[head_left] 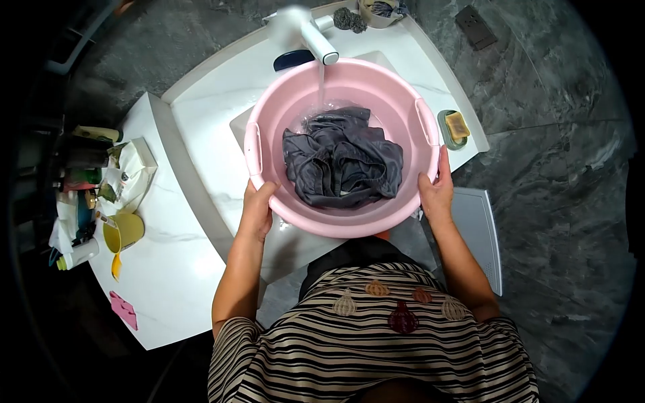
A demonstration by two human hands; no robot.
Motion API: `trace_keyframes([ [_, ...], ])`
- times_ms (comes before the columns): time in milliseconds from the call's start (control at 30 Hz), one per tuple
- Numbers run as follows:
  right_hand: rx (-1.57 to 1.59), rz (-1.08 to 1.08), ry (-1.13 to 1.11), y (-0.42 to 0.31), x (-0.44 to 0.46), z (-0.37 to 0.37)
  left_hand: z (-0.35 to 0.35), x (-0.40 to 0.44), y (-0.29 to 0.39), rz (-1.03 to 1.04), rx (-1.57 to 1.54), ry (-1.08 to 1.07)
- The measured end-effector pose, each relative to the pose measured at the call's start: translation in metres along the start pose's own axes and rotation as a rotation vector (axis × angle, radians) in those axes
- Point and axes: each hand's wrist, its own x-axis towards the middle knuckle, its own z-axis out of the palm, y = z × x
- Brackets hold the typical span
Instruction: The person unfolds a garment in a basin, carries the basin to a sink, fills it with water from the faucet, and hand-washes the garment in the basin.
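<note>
"Where's the round pink plastic basin (344,227)?"

"Under the white tubular tap (316,41), over the white marbled worktop (205,127) — a thin water stream (321,84) runs in by crumpled dark-grey cloth (346,164)."

"And each grip?"

"Left hand (257,209): clasping the near-left rim. Right hand (437,193): holding the right rim — thumb uppermost."

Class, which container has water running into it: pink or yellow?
The pink basin, with the tap pouring into it, held by the left hand and right hand; the yellow container sits apart on the counter.
</note>
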Motion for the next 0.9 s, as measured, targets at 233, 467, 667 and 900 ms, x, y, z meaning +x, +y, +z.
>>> trace_keyframes([
  [233, 0.181, 0.267, 0.030, -0.017, -0.001, 0.006, 0.010, -0.004, -0.003, 0.003, -0.015, 0.193],
  [467, 0.132, 0.103, -0.031, 0.005, 0.015, -0.001, 0.008, -0.009, -0.016, 0.031, 0.010, 0.249],
  [667, 0.175, 0.089, -0.062, 0.010, 0.022, -0.001, 0.010, -0.014, -0.020, 0.074, -0.008, 0.263],
  [900, 0.197, 0.137, -0.032, -0.001, 0.017, 0.001, 0.009, -0.015, -0.022, 0.068, 0.029, 0.260],
])
